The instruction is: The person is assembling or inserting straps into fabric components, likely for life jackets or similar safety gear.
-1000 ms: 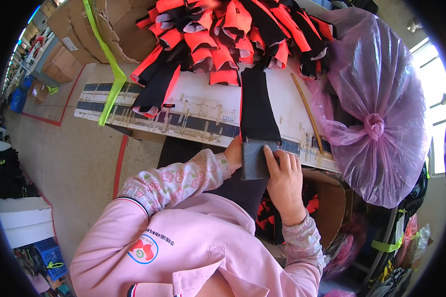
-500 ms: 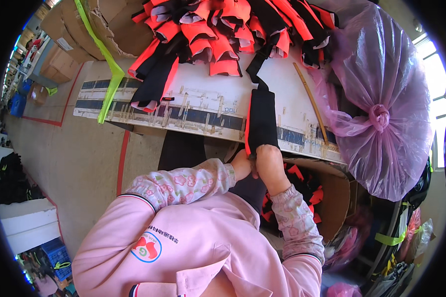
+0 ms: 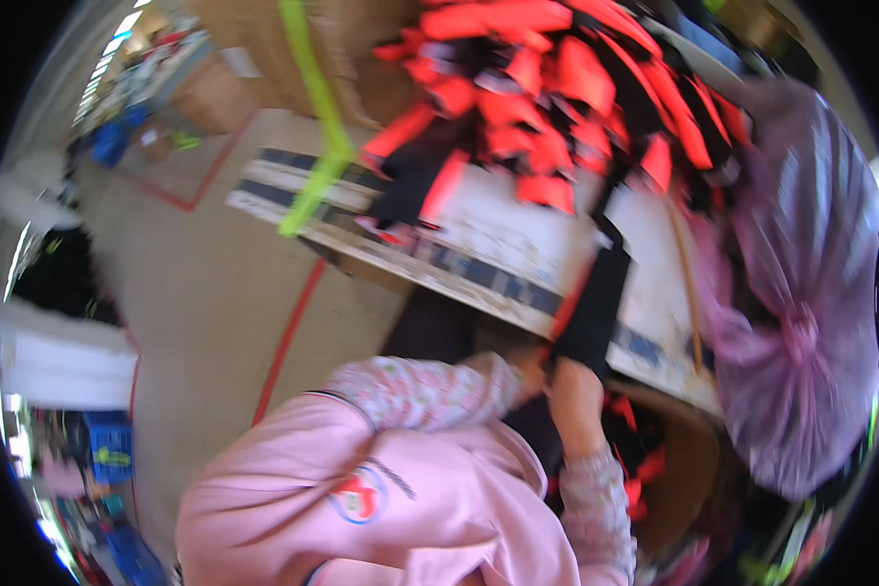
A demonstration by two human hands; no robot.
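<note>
Off the table (image 3: 518,244) edge, black strap (image 3: 596,303) lengthwise toward both hands (image 3: 557,381).

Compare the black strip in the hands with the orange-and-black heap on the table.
The black fabric strip is a single piece, draped over the table edge; the heap is many tangled pieces, farther back. Both hands grip the strip; nothing touches the heap. Both appear to be fabric.

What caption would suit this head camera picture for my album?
Both hands, left hand and right hand, grip a black fabric strip at the edge of a white table heaped with orange and black pieces.
</note>
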